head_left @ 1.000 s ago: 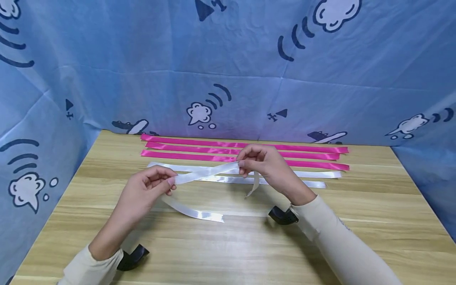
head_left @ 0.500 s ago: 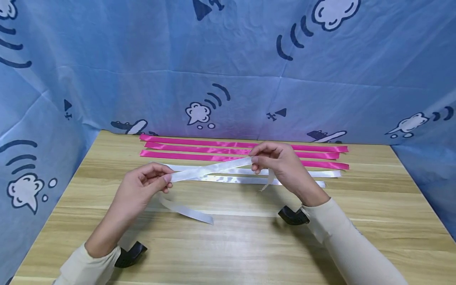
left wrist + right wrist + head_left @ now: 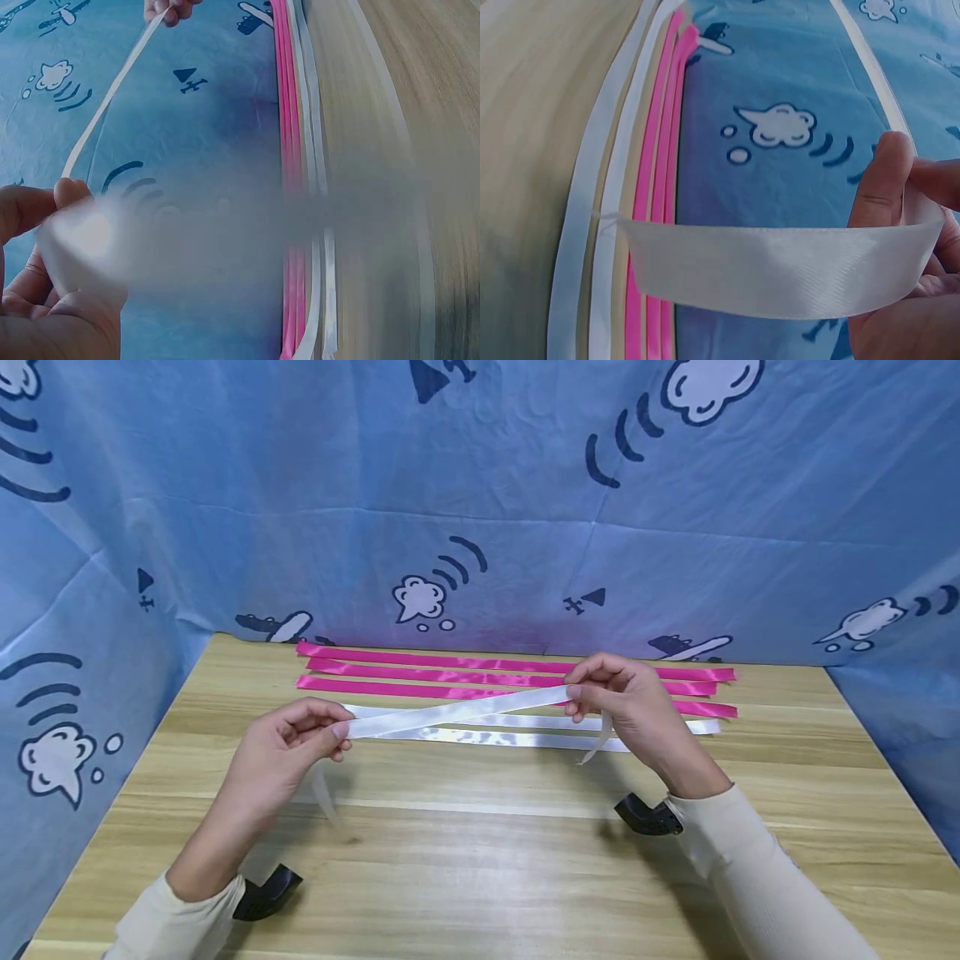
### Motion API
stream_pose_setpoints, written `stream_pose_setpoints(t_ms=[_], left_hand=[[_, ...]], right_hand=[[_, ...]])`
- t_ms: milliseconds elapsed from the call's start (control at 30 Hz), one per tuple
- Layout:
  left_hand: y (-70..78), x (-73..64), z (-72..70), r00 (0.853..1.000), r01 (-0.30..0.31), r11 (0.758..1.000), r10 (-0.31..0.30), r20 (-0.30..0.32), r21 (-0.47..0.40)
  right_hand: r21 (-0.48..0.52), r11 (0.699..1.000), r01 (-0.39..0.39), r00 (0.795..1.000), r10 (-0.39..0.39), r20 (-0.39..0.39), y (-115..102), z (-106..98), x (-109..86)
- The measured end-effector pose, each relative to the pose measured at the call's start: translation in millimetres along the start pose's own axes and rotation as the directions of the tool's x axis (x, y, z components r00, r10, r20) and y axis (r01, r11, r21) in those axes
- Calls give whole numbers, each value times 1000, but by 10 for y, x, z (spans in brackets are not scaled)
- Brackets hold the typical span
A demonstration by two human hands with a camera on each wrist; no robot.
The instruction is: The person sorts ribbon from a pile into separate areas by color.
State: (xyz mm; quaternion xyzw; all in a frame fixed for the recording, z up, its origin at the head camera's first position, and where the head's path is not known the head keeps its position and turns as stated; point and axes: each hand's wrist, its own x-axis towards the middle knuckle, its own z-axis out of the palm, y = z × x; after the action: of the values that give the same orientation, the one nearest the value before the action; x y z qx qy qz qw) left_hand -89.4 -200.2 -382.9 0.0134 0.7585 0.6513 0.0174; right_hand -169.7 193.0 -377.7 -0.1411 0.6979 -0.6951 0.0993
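Observation:
A white satin ribbon [image 3: 457, 711] is stretched between the two hands above the table, rising toward the right. My left hand [image 3: 281, 752] pinches it between thumb and fingers, and a short tail hangs below that hand. Farther right, my right hand [image 3: 626, 706] pinches the ribbon near its other end; a loose tail dangles beneath. In the right wrist view that tail [image 3: 780, 270] sweeps leftward from the fingers, its tip frayed. A blurred pale piece of ribbon [image 3: 97, 240] covers part of the left wrist view.
Behind the hands, three pink ribbons [image 3: 390, 657] lie side by side on the wooden table [image 3: 480, 877]. Two white ribbons [image 3: 517, 739] lie parallel in front of them. A blue patterned cloth [image 3: 480, 460] hangs along the back and sides.
The right hand has moved rightward and the left hand slightly left, so more ribbon spans between them. The left tail has shortened and swung from lying out rightward to hanging down.

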Motion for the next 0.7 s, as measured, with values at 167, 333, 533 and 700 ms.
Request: stream_pose_setpoints(t_ms=[167, 333, 533, 700], left_hand=[[3, -5, -22, 1000, 11, 1000, -11, -6, 26], [4, -1, -38, 1000, 11, 999, -11, -6, 34], [2, -1, -63, 1000, 12, 999, -11, -18, 32], [-3, 3, -95, 999, 9, 1000, -9, -32, 17]], right_hand=[[23, 1000, 17, 1000, -16, -15, 12, -149, -75], [66, 998, 23, 999, -21, -38, 24, -273, -152], [94, 995, 40, 997, -34, -68, 31, -427, -227], [111, 991, 70, 994, -59, -95, 29, -563, -301]])
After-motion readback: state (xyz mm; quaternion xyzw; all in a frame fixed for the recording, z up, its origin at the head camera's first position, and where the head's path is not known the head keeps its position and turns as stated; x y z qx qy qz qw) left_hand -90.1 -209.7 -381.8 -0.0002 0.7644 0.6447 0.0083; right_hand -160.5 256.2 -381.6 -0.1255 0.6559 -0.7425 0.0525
